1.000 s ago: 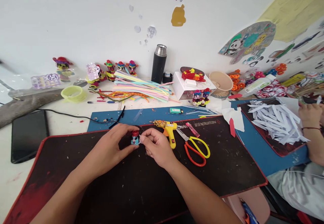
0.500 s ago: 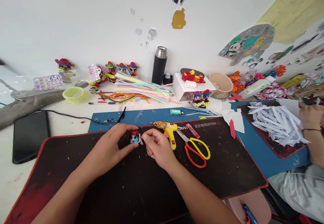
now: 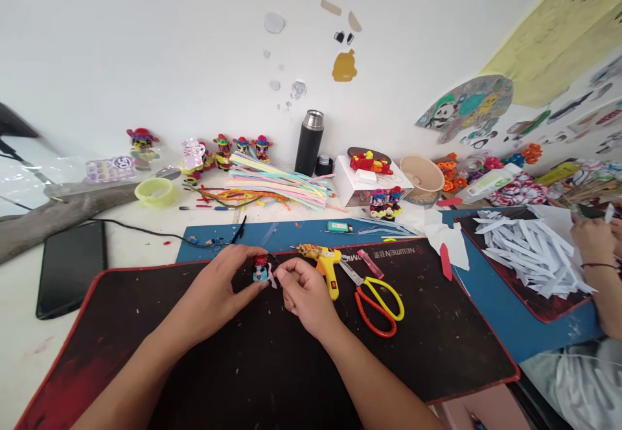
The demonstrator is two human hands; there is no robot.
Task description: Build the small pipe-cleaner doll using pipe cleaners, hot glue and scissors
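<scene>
A small doll figure [image 3: 261,270] with a red top and a light-blue face is held upright over the dark mat [image 3: 272,365]. My left hand [image 3: 218,294] grips it from the left, thumb below and fingers behind. Close by on its right side, my right hand [image 3: 306,295] has thumb and forefinger pinched together. What they pinch is too small to make out. A pale lilac strip hangs at the figure's right side, near those fingertips. Just beyond my right hand lie a yellow glue gun [image 3: 330,269] and scissors [image 3: 353,272] with red and yellow handles.
Behind the mat lie pastel pipe cleaners [image 3: 282,184], a black thermos [image 3: 310,145], a white box [image 3: 347,187] and several finished figures [image 3: 223,151]. A phone [image 3: 72,268] rests at left. At right, another person's hand [image 3: 595,239] is beside a heap of paper strips [image 3: 534,248].
The view has tilted up slightly, so the table and wall items appear lower. Both hands stay at the figure, with only a slight shift of the right fingers.
</scene>
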